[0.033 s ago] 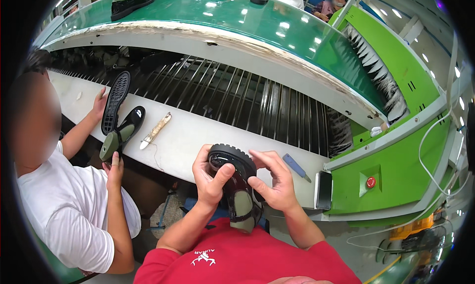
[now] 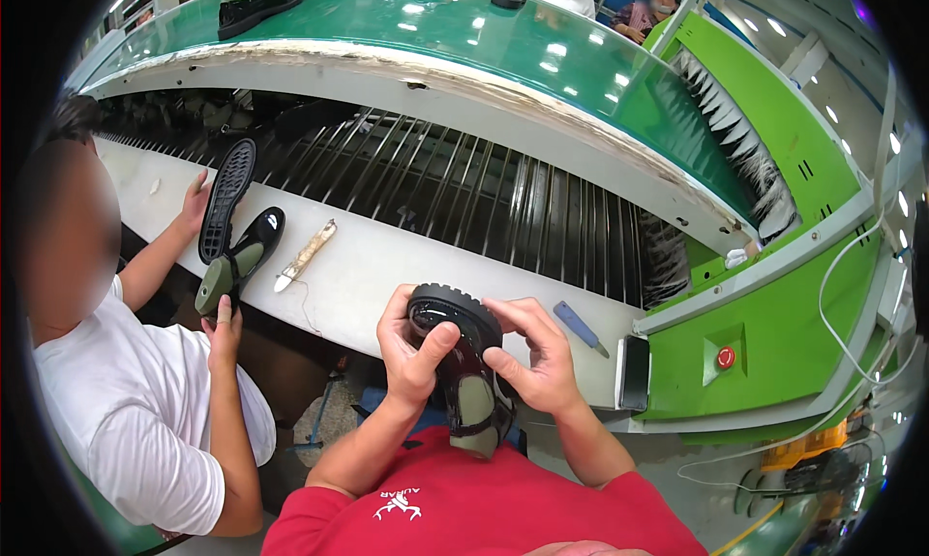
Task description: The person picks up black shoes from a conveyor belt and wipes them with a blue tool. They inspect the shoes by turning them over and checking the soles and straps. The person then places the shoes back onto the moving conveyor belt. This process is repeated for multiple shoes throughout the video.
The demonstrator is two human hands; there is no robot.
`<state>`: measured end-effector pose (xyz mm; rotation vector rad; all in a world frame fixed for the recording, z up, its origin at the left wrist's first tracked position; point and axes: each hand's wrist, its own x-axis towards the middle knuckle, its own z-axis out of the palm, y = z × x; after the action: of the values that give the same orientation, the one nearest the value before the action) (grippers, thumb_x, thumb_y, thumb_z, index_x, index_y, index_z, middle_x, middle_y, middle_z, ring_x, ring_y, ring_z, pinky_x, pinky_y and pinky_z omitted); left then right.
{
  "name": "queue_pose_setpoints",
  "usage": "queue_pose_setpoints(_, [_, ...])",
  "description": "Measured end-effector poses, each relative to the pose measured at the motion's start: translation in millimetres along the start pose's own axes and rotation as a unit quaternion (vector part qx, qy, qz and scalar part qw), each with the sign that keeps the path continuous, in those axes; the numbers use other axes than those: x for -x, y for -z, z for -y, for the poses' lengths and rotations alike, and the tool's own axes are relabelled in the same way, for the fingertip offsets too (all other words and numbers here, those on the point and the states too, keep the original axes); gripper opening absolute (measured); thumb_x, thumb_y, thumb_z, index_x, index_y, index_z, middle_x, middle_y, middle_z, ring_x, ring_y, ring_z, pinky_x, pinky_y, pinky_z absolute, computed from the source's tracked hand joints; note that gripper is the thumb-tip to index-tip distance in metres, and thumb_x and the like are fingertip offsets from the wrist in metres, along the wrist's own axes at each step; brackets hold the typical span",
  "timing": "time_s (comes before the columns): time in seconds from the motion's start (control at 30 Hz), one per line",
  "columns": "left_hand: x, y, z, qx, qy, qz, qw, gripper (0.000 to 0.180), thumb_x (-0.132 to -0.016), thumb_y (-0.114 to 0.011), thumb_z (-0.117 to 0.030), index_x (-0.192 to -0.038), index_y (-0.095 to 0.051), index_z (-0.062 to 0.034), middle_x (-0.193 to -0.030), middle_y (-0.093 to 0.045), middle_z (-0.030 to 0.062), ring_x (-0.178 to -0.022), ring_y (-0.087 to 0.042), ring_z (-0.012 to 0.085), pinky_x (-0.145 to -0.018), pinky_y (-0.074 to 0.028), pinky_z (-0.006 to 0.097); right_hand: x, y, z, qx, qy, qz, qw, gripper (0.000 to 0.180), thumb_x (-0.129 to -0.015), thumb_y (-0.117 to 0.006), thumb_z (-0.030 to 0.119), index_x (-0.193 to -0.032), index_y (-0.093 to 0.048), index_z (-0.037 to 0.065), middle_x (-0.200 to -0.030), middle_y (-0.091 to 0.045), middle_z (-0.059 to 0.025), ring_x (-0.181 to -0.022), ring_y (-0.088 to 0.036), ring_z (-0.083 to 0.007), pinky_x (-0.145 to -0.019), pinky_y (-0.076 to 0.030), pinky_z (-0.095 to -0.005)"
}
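Shoe [image 2: 464, 382], black w/ a grey-green last inside and a ribbed black sole, sits upright just above the red shirt [image 2: 484, 508], toe end up, close to the chest and just below the white ledge [image 2: 387, 266]. Left hand [image 2: 411, 353] wraps the toe end from its side, thumb pressed across the upper. Right hand [image 2: 537, 358] mirrors it, fingers curled over the sole rim and thumb on the upper. Both sets of fingers are clamped on the shoe, none spread free. Vs the other frame, taken at the same instant, nothing has shifted: same grip, same spot, so the shoe is held between both hands and not set down.

On the ledge just right of the hands lies a blue-handled tool [image 2: 579, 326], and beyond it a small black box [image 2: 634, 372] stands at the ledge end. To the left, a wooden-handled knife [image 2: 305, 254] lies well apart. A co-worker in a white shirt [image 2: 145, 420] holds a second shoe [image 2: 237, 261] and a loose sole [image 2: 227, 208] there.

Behind the ledge runs a slatted conveyor [image 2: 484, 198], w/ a green belt [image 2: 435, 33] above it carrying a black shoe [image 2: 256, 2]. A green housing w/ a red button [image 2: 726, 358] closes the right side. Nothing blocks either hand.
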<state>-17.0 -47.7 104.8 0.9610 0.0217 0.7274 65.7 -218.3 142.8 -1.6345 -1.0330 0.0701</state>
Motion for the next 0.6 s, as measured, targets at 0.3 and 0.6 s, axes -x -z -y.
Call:
queue_pose_setpoints(0.3, [7, 21, -2, 0.027, 0.029, -0.029, 0.999, 0.049, -0.094, -0.084, -0.034, -0.118, -0.061, 0.0021, -0.103, -0.073, 0.0094, -0.093, -0.07, 0.014, -0.087, -0.056, 0.029, -3, -22, -5, -0.062, -0.033, 0.029, 0.997, 0.045, -0.093, -0.088, 0.015, -0.134, -0.074, 0.002, -0.117, -0.07, -0.0104, -0.102, -0.069, -0.0203, -0.092, -0.057, -0.0335])
queue_pose_setpoints(0.6, [10, 34, 11, 0.116, 0.061, -0.068, 0.989, 0.045, -0.107, -0.07, -0.039, -0.124, -0.063, 0.0022, -0.108, -0.074, 0.0112, -0.095, -0.072, 0.0172, -0.088, -0.058, 0.031, -8, -36, -8, -0.084, -0.076, 0.024, 0.993, 0.04, -0.091, -0.088, 0.01, -0.129, -0.076, 0.002, -0.112, -0.072, -0.0098, -0.099, -0.07, -0.0189, -0.088, -0.057, -0.0325])
